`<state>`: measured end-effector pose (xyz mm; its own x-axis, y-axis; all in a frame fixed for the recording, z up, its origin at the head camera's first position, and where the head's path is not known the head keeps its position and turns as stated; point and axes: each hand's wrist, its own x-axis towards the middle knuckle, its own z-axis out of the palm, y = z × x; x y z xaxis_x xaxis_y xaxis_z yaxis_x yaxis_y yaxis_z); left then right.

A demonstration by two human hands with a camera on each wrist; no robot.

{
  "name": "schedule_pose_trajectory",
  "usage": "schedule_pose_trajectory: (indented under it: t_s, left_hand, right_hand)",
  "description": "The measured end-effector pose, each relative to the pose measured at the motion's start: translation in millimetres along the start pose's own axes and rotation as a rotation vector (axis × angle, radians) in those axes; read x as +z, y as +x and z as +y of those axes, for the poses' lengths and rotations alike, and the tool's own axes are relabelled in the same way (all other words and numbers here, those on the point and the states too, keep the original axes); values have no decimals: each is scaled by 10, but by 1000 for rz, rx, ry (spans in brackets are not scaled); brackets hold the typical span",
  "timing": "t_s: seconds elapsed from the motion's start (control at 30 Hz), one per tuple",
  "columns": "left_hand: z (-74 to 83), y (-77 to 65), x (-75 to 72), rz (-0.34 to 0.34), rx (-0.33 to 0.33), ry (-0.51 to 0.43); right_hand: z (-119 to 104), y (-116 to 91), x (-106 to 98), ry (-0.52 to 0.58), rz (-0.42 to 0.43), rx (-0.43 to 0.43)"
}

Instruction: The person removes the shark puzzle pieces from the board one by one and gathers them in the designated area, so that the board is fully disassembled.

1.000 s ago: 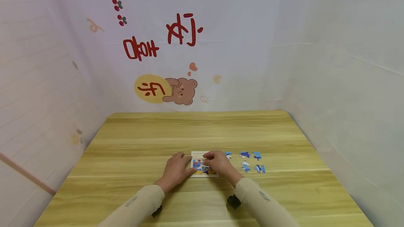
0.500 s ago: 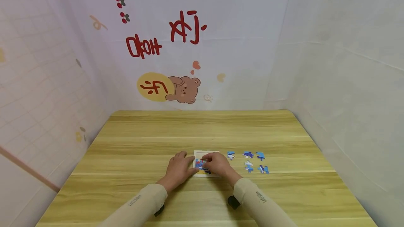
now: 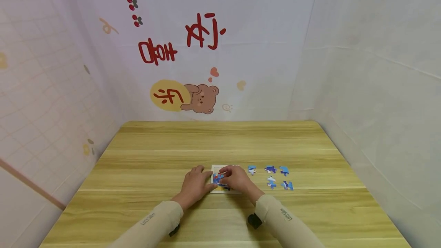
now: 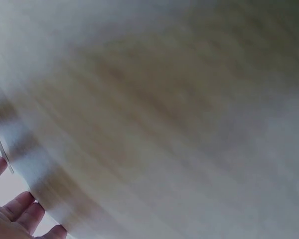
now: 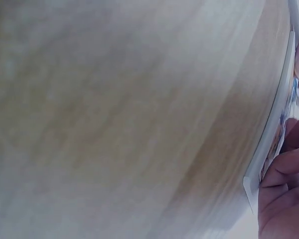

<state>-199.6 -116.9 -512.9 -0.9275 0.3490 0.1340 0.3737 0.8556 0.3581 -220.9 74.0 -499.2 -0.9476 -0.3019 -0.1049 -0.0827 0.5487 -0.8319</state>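
Observation:
A small puzzle tray with a pale frame (image 3: 220,192) lies on the table between my hands, with blue, red and yellow pieces (image 3: 217,178) in its lower part. My left hand (image 3: 194,183) rests beside its left edge, thumb and fingers extended against the frame. From the right, my right hand (image 3: 238,179) reaches over the tray, thumb and index finger pinching a small puzzle piece low over the picture; the fingers mostly hide it. The right wrist view shows the curled right-hand fingers (image 5: 284,172) close over the tray's frame (image 5: 273,112).
Right of the tray lie several loose blue and white puzzle pieces: one piece (image 3: 252,169) nearest the frame, others farther right, such as a dark-blue piece (image 3: 270,169) and a lower piece (image 3: 287,185). The wooden table (image 3: 165,144) meets a patterned wall covering (image 3: 262,98) behind.
The head view has shifted slightly. My right thumb and index finger have come down closer to the pieces in the tray with the puzzle piece. My left hand stays at the frame's edge.

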Motion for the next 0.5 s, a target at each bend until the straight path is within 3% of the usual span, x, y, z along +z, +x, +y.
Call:
schedule_pose_trajectory:
  t_s: [0.5]
  left_hand:
    - [1,-1,13,7,-3,13]
  right_hand:
    - [16,-8,11,69,23,7]
